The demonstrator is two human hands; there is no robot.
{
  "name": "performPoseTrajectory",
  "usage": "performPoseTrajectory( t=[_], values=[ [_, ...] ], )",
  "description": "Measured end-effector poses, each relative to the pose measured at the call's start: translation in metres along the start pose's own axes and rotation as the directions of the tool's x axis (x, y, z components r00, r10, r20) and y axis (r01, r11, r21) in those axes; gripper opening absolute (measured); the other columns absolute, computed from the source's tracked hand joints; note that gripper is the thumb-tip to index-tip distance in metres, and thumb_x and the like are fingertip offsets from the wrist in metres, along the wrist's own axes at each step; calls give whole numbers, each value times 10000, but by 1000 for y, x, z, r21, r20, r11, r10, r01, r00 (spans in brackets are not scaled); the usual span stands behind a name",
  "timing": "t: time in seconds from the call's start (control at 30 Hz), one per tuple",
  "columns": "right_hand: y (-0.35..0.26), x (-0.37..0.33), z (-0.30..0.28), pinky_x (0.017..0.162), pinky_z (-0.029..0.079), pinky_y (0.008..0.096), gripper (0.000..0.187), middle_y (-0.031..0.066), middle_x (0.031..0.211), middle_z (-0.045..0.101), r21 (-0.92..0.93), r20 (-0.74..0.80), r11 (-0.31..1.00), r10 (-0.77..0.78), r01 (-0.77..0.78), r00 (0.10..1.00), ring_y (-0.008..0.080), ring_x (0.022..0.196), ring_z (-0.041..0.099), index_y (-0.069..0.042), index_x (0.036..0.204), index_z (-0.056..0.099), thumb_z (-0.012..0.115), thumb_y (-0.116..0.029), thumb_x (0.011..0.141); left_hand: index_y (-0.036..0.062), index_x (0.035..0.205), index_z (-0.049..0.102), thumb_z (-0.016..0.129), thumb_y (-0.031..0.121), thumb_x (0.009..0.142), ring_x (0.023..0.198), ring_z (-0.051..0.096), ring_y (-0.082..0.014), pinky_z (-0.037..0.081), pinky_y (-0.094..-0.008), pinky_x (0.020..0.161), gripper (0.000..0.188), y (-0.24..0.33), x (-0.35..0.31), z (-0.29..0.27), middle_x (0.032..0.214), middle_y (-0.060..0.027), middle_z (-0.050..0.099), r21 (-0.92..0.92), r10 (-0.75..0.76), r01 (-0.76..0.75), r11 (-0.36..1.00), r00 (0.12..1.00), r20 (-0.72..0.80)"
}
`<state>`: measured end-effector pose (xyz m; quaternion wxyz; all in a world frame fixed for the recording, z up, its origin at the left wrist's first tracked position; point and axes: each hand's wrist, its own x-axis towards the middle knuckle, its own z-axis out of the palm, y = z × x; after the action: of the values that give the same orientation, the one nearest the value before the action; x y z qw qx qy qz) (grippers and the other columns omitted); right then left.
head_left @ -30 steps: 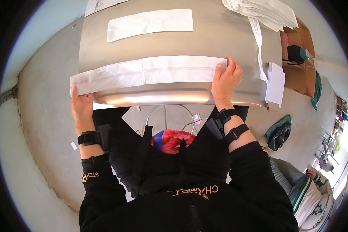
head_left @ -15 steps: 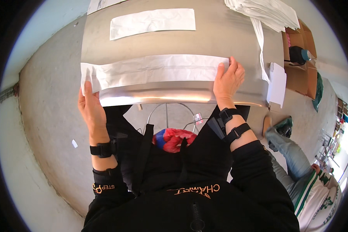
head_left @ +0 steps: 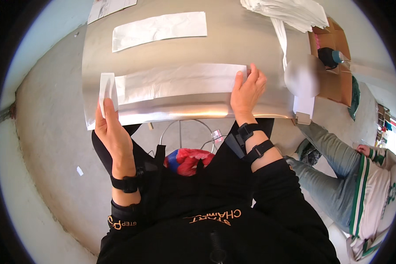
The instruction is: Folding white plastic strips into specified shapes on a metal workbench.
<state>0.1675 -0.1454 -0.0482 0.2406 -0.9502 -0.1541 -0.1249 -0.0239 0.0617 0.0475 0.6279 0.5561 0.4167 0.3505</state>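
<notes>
A long white strip (head_left: 176, 81), thin and slightly creased, stretches across the metal tabletop in front of me. My left hand (head_left: 112, 123) pinches its left end, which is folded and raised as a narrow upright flap. At the other end, my right hand (head_left: 247, 90) grips the strip's edge, the thumb on top and the fingers just past the end. A shorter white strip (head_left: 160, 30) lies flat farther back, touched by neither hand.
A pile of white strips (head_left: 290, 13) rests at the table's far right, one hanging loose toward me. Beside that edge are white cards (head_left: 303, 105) and a cardboard box (head_left: 339, 37) holding a dark bottle. A seated person (head_left: 339, 176) is at the right.
My left hand has turned the strip's left end up and inward, where it lay flat before. My right hand keeps its place on the strip. The whole view has shifted slightly.
</notes>
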Motion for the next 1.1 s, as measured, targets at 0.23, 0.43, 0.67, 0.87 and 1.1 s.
performPoseTrajectory(
  t=[0.23,0.43,0.67,0.87,1.1],
  values=[
    [-6,18,-41,920,354,440,463,221,1162,400,386,-125,923,49,3,991,384,1091,414,-21,1282,399,521,-82,840,-54,1219,499,476,236,948,1010,527,-147,413,-278,881,398,10,-11,31,1110,-93,575,180,-134,137,974,991,-25],
    [-56,-57,-25,798,443,305,335,122,1026,554,639,394,717,7,-279,919,231,943,547,-5,1125,520,539,-251,899,-37,1255,478,462,205,949,1167,465,-303,369,-366,964,391,-26,-22,0,1279,-218,481,486,-92,29,873,990,105],
    [-132,-41,-35,717,438,308,245,120,847,555,725,603,461,-64,-512,795,231,835,571,-25,946,556,570,-255,864,10,1175,562,482,268,926,1017,550,-297,421,-385,872,368,7,-25,37,1127,-180,585,385,581,-640,665,767,271],
    [-155,-48,-31,720,475,299,427,71,900,630,714,649,444,-129,-541,750,144,825,586,-50,1052,568,643,-395,812,13,1172,564,496,126,881,1246,389,-305,329,-383,1022,319,-43,-34,35,1359,-145,401,-54,106,-97,994,975,193],
    [-148,-37,-39,496,373,245,285,12,660,544,689,657,397,13,-607,754,58,592,460,14,856,583,620,-268,831,93,1193,566,512,-39,728,1310,309,-350,206,-514,1060,486,-16,-43,41,1380,-151,384,552,341,-571,607,815,468]
  ],
)
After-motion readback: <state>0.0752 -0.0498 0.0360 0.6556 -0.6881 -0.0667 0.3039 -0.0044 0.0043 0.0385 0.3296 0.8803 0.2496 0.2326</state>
